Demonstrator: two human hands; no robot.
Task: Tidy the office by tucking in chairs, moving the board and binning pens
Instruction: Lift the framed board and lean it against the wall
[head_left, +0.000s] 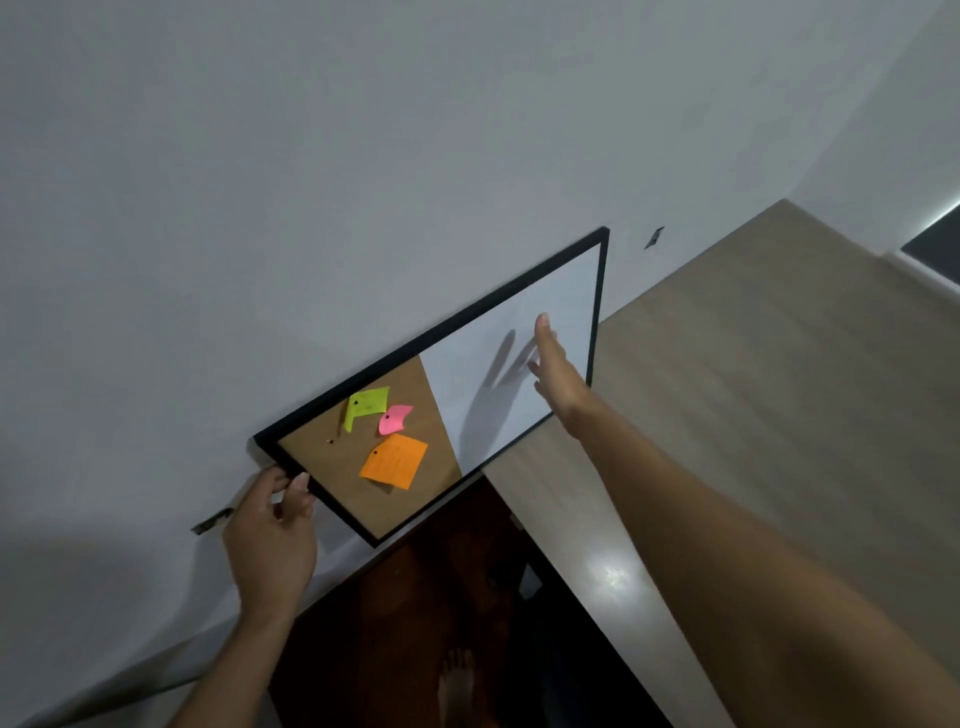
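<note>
A black-framed board (498, 364), half cork and half whiteboard, leans tilted against the white wall. Green, pink and orange sticky notes (393, 461) are pinned on its cork half. My left hand (270, 535) grips the frame's lower left edge, thumb on the front. My right hand (553, 366) is stretched out flat in front of the whiteboard half near its right edge, fingers apart, casting a shadow on the white surface; whether it touches the board I cannot tell.
A light wooden desk (753, 389) runs along the right, its end under the board's right part. Dark floor (415, 623) and a bare foot (457, 680) show below. Two small dark wall marks (653, 238) sit near the board.
</note>
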